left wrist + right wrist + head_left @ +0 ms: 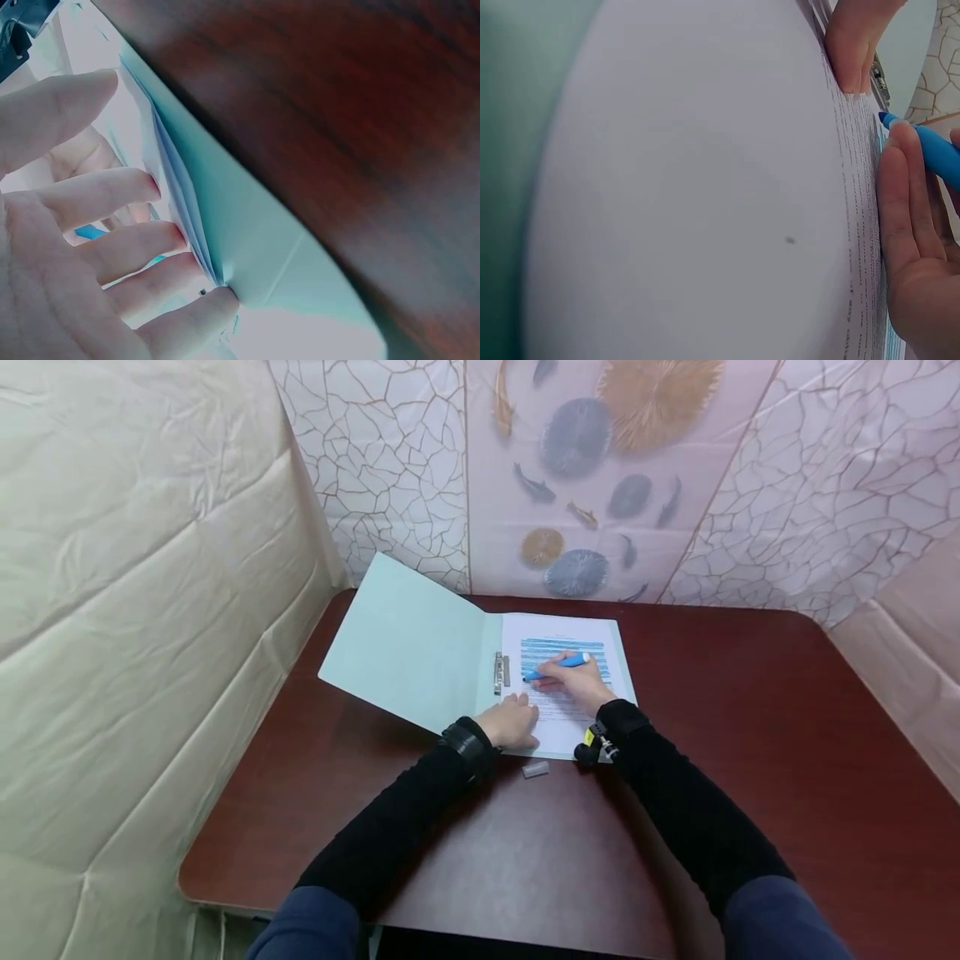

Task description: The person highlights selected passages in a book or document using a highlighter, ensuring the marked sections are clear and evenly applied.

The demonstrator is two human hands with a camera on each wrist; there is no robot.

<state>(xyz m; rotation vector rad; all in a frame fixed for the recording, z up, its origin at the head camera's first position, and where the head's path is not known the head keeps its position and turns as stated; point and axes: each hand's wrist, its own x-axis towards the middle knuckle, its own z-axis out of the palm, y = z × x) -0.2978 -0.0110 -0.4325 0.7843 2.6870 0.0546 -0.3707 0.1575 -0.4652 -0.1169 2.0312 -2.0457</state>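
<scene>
My right hand [583, 683] pinches a blue highlighter [574, 660], its tip at the left side of a printed page [555, 745]. In the right wrist view the blue tip of the highlighter [937, 154] is bare, right at the text. Blue strokes cover the lines in the page's upper half; below them the text is unmarked. With fingers spread, my left hand [510, 724] rests on the page's lower left corner. The left wrist view shows its fingertips [169, 238] along the lifted edges of several sheets [178, 176]. A pale green folder [408, 643] lies open beneath the paper.
A metal clip [498, 675] sits by the folder's spine. Nearer me, a small grey piece [536, 769] lies on the brown table [750, 718]. The folder's cover slants up at the left. Patterned cloth [390, 460] hangs behind the table's far edge.
</scene>
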